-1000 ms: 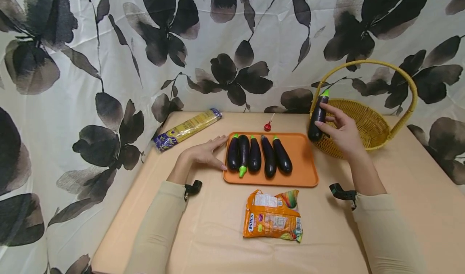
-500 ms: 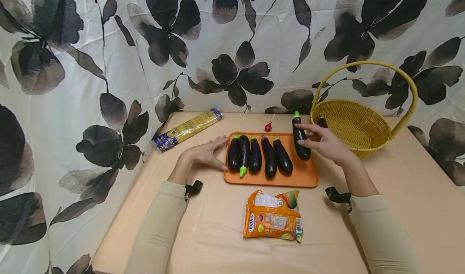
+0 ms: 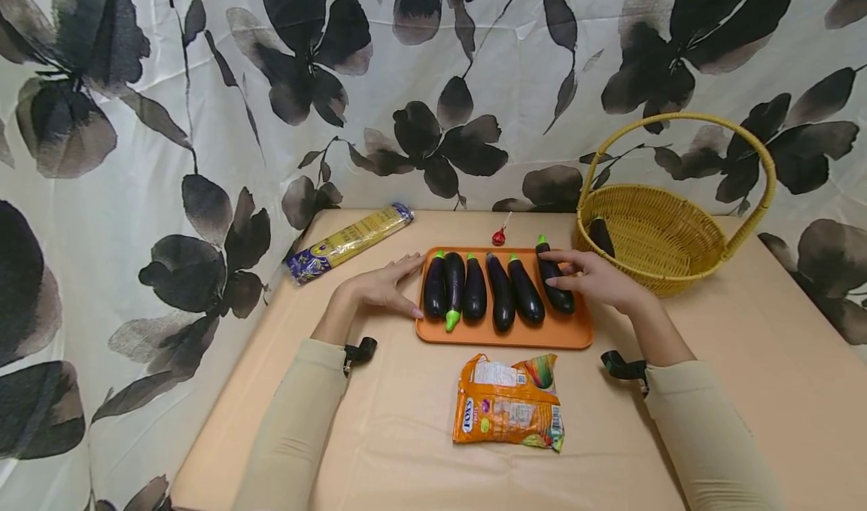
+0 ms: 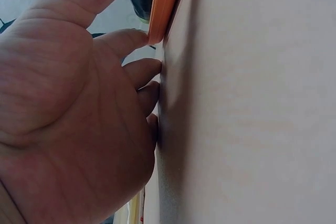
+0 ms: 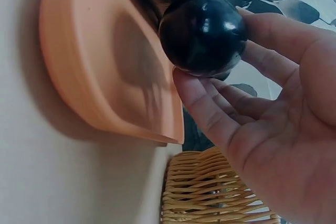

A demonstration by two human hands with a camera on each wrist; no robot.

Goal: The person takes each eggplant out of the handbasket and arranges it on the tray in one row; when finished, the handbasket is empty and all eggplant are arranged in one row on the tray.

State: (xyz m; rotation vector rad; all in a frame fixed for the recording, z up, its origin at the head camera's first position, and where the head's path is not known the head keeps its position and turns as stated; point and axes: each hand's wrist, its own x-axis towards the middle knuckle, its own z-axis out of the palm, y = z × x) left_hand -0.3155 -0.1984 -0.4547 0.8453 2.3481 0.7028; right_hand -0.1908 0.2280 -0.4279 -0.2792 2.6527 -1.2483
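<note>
My right hand (image 3: pixel 599 278) pinches a dark purple eggplant (image 3: pixel 555 281) between thumb and fingers over the right end of an orange tray (image 3: pixel 501 338). The right wrist view shows the round end of this eggplant (image 5: pixel 202 35) close to the tray floor; whether it touches is hard to tell. Several more eggplants (image 3: pixel 501 293) lie side by side on the tray, one with its green cap toward me. My left hand (image 3: pixel 382 285) rests at the tray's left edge, fingers spread; in the left wrist view its fingertips meet the tray (image 4: pixel 165 3) and table.
At the back right stands a yellow wicker basket (image 3: pixel 677 229) with a tall handle, one eggplant (image 3: pixel 600 236) inside it. A red lollipop (image 3: pixel 499 236) lies behind the tray. A long yellow packet (image 3: pixel 352 241) is at back left, an orange candy bag (image 3: pixel 508 403) in front.
My right hand has carried the eggplant left from the basket's rim and lowered it over the tray's right end. The left hand has stayed at the tray's edge.
</note>
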